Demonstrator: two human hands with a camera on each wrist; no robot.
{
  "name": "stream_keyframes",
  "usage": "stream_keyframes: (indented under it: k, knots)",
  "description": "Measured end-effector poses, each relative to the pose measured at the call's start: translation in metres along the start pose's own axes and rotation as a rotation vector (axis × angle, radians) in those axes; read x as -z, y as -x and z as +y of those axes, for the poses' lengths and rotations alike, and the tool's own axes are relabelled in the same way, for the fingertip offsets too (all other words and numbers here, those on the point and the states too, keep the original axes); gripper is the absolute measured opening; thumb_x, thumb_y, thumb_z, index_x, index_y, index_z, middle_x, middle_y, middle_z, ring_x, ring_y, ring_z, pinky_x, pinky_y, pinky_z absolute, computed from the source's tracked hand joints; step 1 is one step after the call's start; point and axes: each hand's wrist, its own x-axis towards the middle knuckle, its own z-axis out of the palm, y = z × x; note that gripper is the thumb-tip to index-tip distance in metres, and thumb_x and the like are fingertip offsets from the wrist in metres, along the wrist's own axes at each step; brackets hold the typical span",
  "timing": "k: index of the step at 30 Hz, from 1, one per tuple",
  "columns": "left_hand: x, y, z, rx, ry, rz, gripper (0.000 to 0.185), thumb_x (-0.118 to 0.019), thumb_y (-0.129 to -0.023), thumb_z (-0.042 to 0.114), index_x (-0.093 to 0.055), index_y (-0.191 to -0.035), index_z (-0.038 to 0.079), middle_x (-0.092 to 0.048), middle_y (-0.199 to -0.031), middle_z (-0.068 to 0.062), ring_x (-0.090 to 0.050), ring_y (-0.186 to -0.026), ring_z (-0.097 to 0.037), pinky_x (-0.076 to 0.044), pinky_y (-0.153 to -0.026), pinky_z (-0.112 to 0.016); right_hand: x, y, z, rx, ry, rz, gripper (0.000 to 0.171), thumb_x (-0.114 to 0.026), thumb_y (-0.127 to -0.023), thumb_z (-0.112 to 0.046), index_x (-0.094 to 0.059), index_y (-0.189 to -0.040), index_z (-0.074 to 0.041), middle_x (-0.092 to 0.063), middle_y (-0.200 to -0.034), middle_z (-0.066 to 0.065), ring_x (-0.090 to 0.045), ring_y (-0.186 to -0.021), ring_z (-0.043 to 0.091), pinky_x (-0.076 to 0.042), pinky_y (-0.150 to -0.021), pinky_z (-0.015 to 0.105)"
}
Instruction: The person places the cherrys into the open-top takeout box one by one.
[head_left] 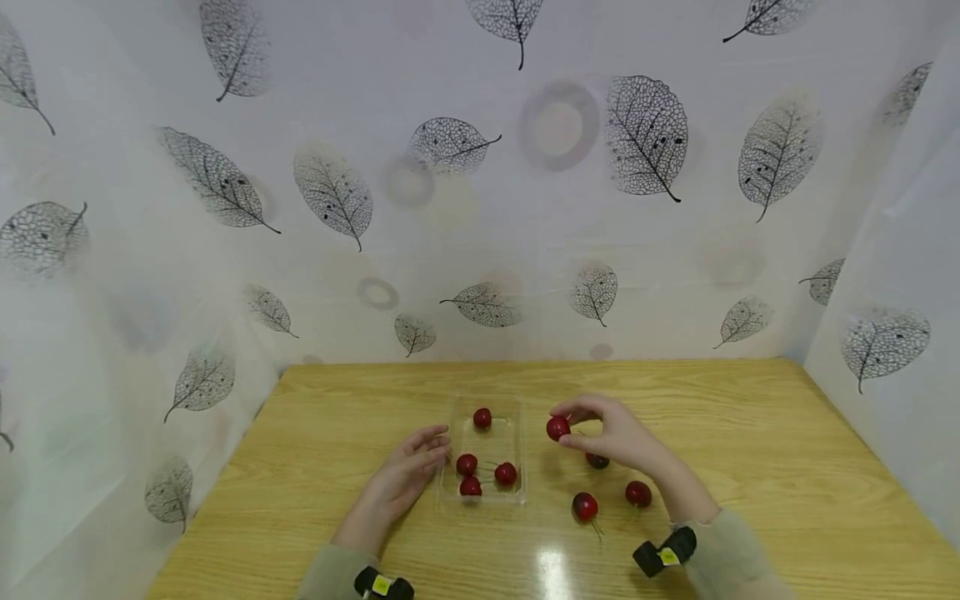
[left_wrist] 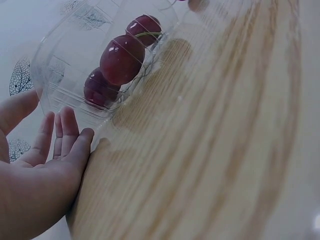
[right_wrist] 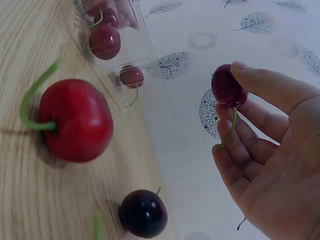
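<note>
A light wooden table (head_left: 750, 433) stands enclosed by white sheeting (head_left: 450, 250) printed with grey skeleton leaves.

From the head we look forward and down at the worktop (head_left: 750, 433) from some way off, with the leaf-printed wall behind it. The left wrist camera sits low and very near the worktop, facing along it to the clear tray (left_wrist: 65, 85) and its cherries. The right wrist camera is also low and close, looking past the fingers (right_wrist: 260, 85). All three views share the tray.
</note>
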Motion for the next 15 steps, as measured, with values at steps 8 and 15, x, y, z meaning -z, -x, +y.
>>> stream_keyframes:
  k: [8,15]
  knots:
    - [0.000,0.000,0.000,0.001,-0.011,0.001,0.057,-0.055,-0.106,0.001,-0.034,-0.158,-0.005,-0.054,-0.127,0.003,-0.058,-0.119,-0.007,-0.049,-0.105,-0.019,-0.008,-0.008,-0.008,0.010,-0.029,-0.014,0.038,-0.084,-0.092,-0.022,-0.074,-0.127,-0.010,-0.076,-0.119,0.007,-0.071,-0.109,0.024,-0.056,-0.101,0.059]
    - [0.000,-0.001,-0.001,-0.001,-0.010,0.002,0.055,-0.055,-0.107,0.001,-0.035,-0.158,-0.005,-0.054,-0.126,0.003,-0.058,-0.120,-0.008,-0.049,-0.105,-0.019,-0.019,-0.016,-0.010,0.070,-0.050,-0.033,0.037,-0.084,-0.091,-0.021,-0.074,-0.125,-0.008,-0.077,-0.121,0.008,-0.071,-0.105,0.018,-0.059,-0.099,0.053]
